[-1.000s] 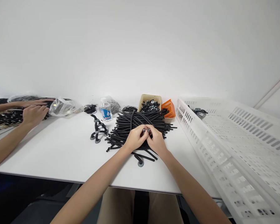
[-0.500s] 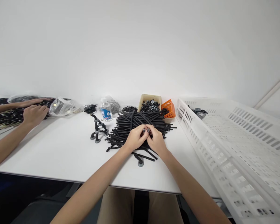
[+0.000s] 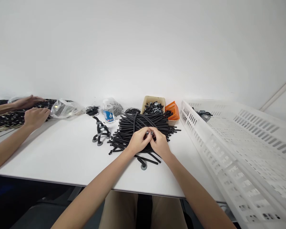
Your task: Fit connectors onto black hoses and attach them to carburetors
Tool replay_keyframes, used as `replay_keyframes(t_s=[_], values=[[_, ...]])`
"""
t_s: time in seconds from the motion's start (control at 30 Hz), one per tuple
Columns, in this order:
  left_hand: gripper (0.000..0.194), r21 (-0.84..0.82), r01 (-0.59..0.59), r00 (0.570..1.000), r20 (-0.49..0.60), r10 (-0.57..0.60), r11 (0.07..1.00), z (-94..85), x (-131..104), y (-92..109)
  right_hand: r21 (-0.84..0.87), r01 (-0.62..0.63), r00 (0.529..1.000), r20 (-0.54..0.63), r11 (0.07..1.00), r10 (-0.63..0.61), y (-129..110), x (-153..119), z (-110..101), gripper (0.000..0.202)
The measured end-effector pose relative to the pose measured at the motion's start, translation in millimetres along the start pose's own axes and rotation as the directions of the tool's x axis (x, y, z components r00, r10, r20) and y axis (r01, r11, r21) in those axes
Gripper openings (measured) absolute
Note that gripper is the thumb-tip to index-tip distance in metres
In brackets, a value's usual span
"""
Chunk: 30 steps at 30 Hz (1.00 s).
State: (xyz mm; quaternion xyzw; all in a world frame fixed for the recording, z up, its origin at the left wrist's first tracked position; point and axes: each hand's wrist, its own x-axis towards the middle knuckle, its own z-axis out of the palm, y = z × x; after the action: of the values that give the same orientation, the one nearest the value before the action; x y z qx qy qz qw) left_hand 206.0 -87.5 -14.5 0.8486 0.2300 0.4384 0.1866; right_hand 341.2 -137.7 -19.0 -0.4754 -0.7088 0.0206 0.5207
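My left hand [image 3: 139, 140] and my right hand [image 3: 159, 142] meet over a pile of black tubes [image 3: 127, 127]. The fingers of both are curled in a pinch. Between the left fingertips shows a small dark, shiny piece [image 3: 147, 133]; a small greyish piece [image 3: 152, 133] peeks out at the right fingertips. Both are mostly hidden, so their kind is unclear, and I cannot tell whether they are joined. Just below my hands, a short black tube piece with a grey round foot [image 3: 143, 166] lies on the white table [image 3: 73, 152].
Left of the pile lie black jointed pieces with grey feet [image 3: 99, 132], and behind them stands a water bottle [image 3: 108, 112]. A beige bin [image 3: 145, 101] of small parts and an orange basket [image 3: 173, 109] are behind. A white crate [image 3: 212, 152] fills the right. A co-worker's hands [image 3: 35, 116] rest at far left.
My hands stay almost in place with the small pieces between the fingertips. At far left, the co-worker's farther hand has shifted slightly and lifted its fingers.
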Motion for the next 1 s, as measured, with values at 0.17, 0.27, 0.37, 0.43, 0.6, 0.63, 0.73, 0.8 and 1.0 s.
replay_keyframes(t_s=[0.17,0.27,0.37,0.43,0.6,0.63,0.73,0.8,1.0], values=[[0.011,0.000,-0.005,1.000,-0.002,0.005,1.000,-0.5,0.3,0.2,-0.001,-0.004,1.000,-0.003,1.000,0.004,-0.7,0.1,-0.2,0.026],[0.012,0.005,0.000,1.000,-0.004,0.000,1.000,-0.2,0.1,-0.7,-0.001,0.004,1.000,-0.002,1.000,-0.004,-1.5,0.4,-0.7,0.025],[0.012,0.009,0.002,1.000,0.000,-0.002,1.000,0.3,-0.2,-1.5,0.007,0.002,1.000,-0.001,1.000,-0.002,-1.8,0.6,-0.9,0.025],[0.012,0.010,0.001,1.000,-0.001,-0.001,1.000,0.4,-0.3,-1.4,0.009,-0.002,1.000,0.000,1.000,0.002,-1.6,0.6,-0.6,0.025],[0.013,0.009,0.009,1.000,-0.002,-0.009,1.000,-0.4,0.3,0.6,0.000,-0.002,1.000,-0.005,1.000,0.002,-1.1,0.5,0.3,0.026],[0.013,0.009,0.011,1.000,0.000,-0.011,1.000,-0.5,0.4,0.9,-0.001,-0.002,1.000,-0.002,1.000,0.002,-1.1,0.4,0.3,0.026],[0.013,0.005,0.015,1.000,0.004,-0.015,1.000,-0.7,0.4,1.3,0.000,-0.009,1.000,0.004,1.000,0.009,-1.3,0.2,0.0,0.026],[0.013,0.006,0.017,1.000,0.008,-0.017,1.000,-0.5,0.3,1.0,0.003,-0.014,1.000,0.007,1.000,0.014,-1.3,0.2,-0.3,0.026],[0.013,0.008,0.009,1.000,0.001,-0.009,1.000,-0.3,0.8,0.3,0.003,-0.019,1.000,0.008,1.000,0.019,-1.9,1.1,-0.6,0.025]])
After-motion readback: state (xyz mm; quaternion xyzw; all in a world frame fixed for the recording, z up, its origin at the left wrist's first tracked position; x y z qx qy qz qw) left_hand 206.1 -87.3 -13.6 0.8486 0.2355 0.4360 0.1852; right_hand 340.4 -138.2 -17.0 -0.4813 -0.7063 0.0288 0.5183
